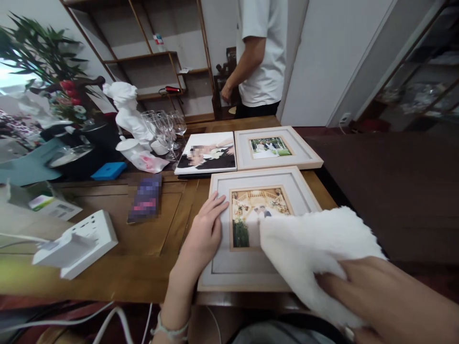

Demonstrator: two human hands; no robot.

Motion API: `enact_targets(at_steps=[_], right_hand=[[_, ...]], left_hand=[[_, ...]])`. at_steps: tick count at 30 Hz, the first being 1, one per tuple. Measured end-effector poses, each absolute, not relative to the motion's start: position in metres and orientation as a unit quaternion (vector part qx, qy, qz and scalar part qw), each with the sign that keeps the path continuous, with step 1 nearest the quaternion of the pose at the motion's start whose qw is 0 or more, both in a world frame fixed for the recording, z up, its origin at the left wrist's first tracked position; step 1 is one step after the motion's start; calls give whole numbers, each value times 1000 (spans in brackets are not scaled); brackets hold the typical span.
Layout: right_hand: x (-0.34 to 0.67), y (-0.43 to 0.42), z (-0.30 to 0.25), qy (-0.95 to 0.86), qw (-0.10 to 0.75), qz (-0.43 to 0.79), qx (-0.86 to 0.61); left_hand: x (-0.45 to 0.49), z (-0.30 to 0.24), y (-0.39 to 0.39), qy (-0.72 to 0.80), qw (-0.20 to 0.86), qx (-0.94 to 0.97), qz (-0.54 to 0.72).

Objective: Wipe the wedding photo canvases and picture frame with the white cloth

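Observation:
A framed photo point(219, 267) with a pale wooden border lies flat at the table's near edge. My left hand point(206, 224) rests on its left side, fingers stretched out over the frame and the grey mat. In my right hand point(355, 286) is a white fluffy cloth point(308, 234), gripped between thumb and fingers. The cloth hangs over the right part of the picture and hides its lower right corner. Behind it lie a second framed photo point(270, 147) and, to that one's left, a photo album point(208, 155) with a couple on its cover.
On the wooden table point(172, 239) are a white power strip point(86, 243), a purple packet point(145, 198), a blue box point(108, 170), several wine glasses point(167, 129) and a white bust point(127, 112). A person point(263, 57) in a white shirt stands beyond the table. Cables hang below its near edge.

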State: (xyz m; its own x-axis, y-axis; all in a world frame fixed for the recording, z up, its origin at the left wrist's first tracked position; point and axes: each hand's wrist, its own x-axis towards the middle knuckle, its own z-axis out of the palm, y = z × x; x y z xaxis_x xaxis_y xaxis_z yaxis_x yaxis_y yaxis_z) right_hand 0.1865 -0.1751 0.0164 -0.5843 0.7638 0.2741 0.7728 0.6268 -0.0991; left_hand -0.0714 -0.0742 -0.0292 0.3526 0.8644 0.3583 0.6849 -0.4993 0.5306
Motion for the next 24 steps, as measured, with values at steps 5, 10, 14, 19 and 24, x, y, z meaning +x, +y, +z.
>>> enact_targets(at_steps=[5, 10, 14, 19, 24], right_hand=[[178, -150, 17, -875, 174, 40, -451], [185, -107, 10, -880, 156, -70, -443], [185, -61, 14, -870, 125, -90, -468], [178, -30, 13, -900, 125, -75, -412], [173, -55, 10, -921, 103, -20, -375]], left_hand=[[-71, -27, -74, 473, 148, 813, 307], [-71, -26, -74, 468, 151, 814, 309], [-71, -26, -74, 471, 154, 814, 305], [-72, -27, -73, 470, 150, 815, 305], [-73, -29, -74, 471, 153, 811, 311]])
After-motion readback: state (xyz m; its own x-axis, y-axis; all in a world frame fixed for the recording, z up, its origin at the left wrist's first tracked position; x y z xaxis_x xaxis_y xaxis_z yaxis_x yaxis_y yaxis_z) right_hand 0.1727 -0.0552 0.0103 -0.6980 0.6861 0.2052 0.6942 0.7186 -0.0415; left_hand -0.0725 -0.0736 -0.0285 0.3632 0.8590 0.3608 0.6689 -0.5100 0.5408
